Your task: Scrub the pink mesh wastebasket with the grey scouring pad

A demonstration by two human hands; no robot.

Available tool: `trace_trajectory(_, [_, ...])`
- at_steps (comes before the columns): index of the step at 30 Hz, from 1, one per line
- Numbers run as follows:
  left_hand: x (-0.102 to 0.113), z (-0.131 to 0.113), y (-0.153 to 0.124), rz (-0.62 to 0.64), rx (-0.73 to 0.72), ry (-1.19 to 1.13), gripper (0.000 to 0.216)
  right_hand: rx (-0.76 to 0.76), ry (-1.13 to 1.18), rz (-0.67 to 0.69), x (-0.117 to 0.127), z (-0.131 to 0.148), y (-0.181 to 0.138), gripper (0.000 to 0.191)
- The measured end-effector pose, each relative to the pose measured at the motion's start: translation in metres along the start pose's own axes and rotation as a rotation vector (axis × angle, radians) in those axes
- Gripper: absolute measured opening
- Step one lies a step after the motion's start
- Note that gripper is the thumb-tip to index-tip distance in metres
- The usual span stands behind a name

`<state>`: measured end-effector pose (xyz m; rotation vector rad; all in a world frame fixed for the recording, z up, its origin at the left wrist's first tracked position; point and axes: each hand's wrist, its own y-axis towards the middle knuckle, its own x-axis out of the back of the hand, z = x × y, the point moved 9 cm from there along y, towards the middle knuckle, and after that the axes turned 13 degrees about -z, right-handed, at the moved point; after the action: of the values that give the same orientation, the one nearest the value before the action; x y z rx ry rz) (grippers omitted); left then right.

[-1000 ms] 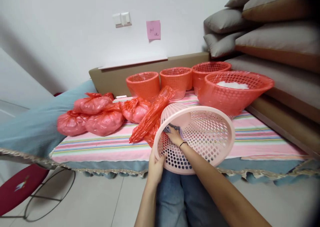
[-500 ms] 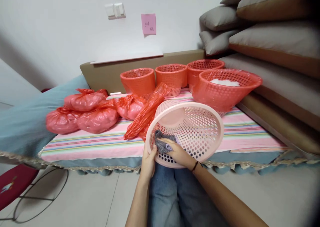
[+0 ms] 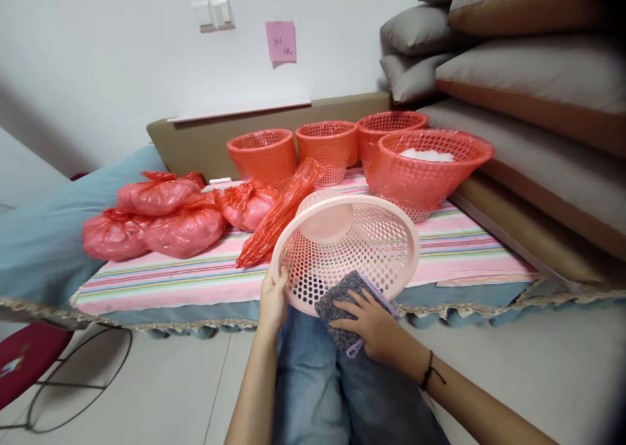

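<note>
A pale pink perforated basket (image 3: 352, 243) is tilted toward me at the front edge of the striped table. My left hand (image 3: 272, 299) grips its near left rim. My right hand (image 3: 375, 324) presses a grey cloth (image 3: 337, 306) against the basket's lower front rim, fingers curled over the cloth. Below both hands are my knees in blue jeans.
Three small orange baskets (image 3: 264, 154) and a large orange basket (image 3: 425, 168) with white stuff inside stand at the back of the table (image 3: 195, 278). Tied red bags (image 3: 161, 216) lie at the left, a loose red bag (image 3: 278, 213) beside the pink basket. Sofa cushions at right.
My right hand with the grey cloth has come out of the basket's inside, down to its lower front rim. The basket has tipped a little; the view has shifted right.
</note>
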<state>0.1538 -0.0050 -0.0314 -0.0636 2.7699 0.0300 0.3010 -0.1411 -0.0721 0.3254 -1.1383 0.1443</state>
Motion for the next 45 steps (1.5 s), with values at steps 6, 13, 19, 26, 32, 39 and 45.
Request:
trace_trajectory(6, [0.000, -0.022, 0.002, 0.033, -0.117, 0.112, 0.054, -0.069, -0.094, 0.019, 0.016, -0.019, -0.012, 0.079])
trace_trajectory(13, [0.007, -0.016, -0.002, 0.030, -0.051, 0.190, 0.060, -0.114, -0.045, 0.058, 0.022, -0.014, 0.004, 0.082])
trace_trajectory(19, [0.017, -0.011, -0.001, 0.012, -0.040, 0.202, 0.060, -0.121, -0.050, 0.047, 0.020, -0.011, 0.004, 0.083])
trace_trajectory(26, [0.018, -0.007, -0.001, -0.001, -0.038, 0.204, 0.061, -0.123, 0.133, -0.037, 0.038, -0.014, 0.018, 0.081])
trace_trajectory(32, [0.016, -0.011, -0.002, -0.012, -0.052, 0.201, 0.060, -0.074, 0.514, -0.501, 0.103, -0.039, 0.101, 0.059])
trace_trajectory(39, [0.015, -0.012, -0.005, -0.027, -0.030, 0.209, 0.066, -0.279, 0.095, -0.413, 0.028, -0.084, 0.187, 0.075])
trace_trajectory(45, [0.015, 0.001, -0.008, -0.021, 0.015, 0.119, 0.069, -0.340, 0.014, -0.183, -0.037, -0.090, 0.195, 0.068])
